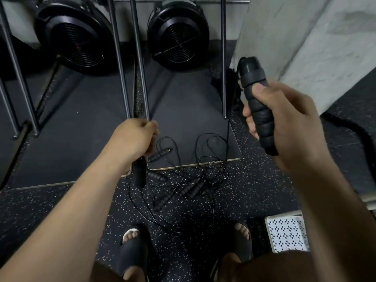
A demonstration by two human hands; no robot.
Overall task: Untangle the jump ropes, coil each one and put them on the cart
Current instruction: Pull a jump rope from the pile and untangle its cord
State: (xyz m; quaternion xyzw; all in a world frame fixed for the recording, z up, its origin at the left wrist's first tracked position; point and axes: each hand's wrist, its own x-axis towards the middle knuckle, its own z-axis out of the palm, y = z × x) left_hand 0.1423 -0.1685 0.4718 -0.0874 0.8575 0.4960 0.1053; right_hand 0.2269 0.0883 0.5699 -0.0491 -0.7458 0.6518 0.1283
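Observation:
My right hand [284, 123] grips a black ribbed jump rope handle [255, 98] held upright at chest height; its thin cord [228, 127] runs down to the floor. My left hand [136, 137] grips another black handle [140, 174] that hangs below the fist. On the speckled floor between my hands lies a tangle of black cords and several more ribbed handles [187, 188], partly over the edge of a dark mat.
Two black fan-wheel machines [177, 31] stand at the back behind metal rails [140, 64]. A grey concrete pillar [305, 47] rises at the right. A white perforated cart corner [286, 233] shows at the lower right. My sandalled feet [132, 247] stand just behind the tangle.

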